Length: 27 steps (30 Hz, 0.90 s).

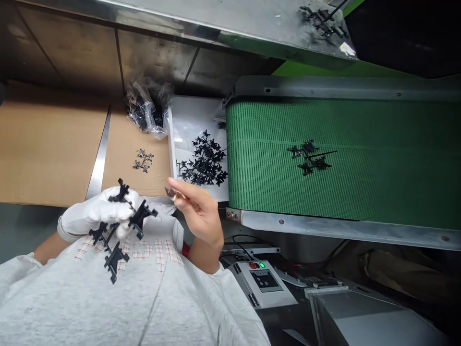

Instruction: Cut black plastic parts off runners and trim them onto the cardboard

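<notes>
My left hand [104,211], in a white glove, grips a sprue of black plastic parts [141,220] in front of my shirt. Several bracket-like pieces stick out around the fingers on thin runners. My bare right hand [200,211] is closed on a small knife [170,192], its short pointed blade showing past the thumb and forefinger; the rest is hidden in the palm. The blade is apart from the sprue, just to its right. Beyond my hands, another black sprue [143,161] lies on the cardboard. A heap of similar black parts [205,161] fills much of a white tray [173,144].
A green conveyor belt [262,182] on the right carries one black sprue [312,156]. Behind the cardboard [50,144] sits a clear plastic bag [147,108]. A metal ledge [230,19] holds more black parts [324,21]. A control box [264,283] stands below the belt.
</notes>
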Tool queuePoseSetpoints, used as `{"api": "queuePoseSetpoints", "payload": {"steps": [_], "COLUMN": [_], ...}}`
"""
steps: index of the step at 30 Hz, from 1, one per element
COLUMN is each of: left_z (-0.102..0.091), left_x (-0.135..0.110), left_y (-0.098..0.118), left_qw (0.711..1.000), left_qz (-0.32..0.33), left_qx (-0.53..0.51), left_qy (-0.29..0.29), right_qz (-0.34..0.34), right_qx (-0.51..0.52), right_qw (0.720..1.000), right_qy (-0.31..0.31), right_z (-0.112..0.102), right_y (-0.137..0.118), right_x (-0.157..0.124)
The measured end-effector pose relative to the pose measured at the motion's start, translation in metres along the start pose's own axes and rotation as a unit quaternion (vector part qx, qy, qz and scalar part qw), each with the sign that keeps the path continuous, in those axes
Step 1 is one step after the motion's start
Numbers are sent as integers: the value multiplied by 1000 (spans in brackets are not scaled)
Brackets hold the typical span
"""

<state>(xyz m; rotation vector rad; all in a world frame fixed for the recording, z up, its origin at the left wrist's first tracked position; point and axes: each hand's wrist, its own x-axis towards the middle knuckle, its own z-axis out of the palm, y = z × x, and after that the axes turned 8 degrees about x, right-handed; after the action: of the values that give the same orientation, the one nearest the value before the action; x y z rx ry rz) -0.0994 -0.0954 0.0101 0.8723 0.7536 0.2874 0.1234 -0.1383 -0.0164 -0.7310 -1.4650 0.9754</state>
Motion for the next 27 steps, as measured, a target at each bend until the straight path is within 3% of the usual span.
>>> {"api": "queuePoseSetpoints", "payload": {"steps": [6,10,27], "left_z": [5,8,6], "left_x": [-3,-5,-5], "left_y": [5,3,1], "left_qw": [997,995,995], "left_qz": [-20,16,10], "left_qx": [-29,-33,-64], "left_qy": [65,96,78], "right_qz": [9,18,2], "right_qx": [77,99,96], "right_qw": [996,994,991], "right_qy": [-38,-51,-97], "right_z": [7,13,16], "right_y": [-9,-9,4], "right_x": [-9,-13,-14]}}
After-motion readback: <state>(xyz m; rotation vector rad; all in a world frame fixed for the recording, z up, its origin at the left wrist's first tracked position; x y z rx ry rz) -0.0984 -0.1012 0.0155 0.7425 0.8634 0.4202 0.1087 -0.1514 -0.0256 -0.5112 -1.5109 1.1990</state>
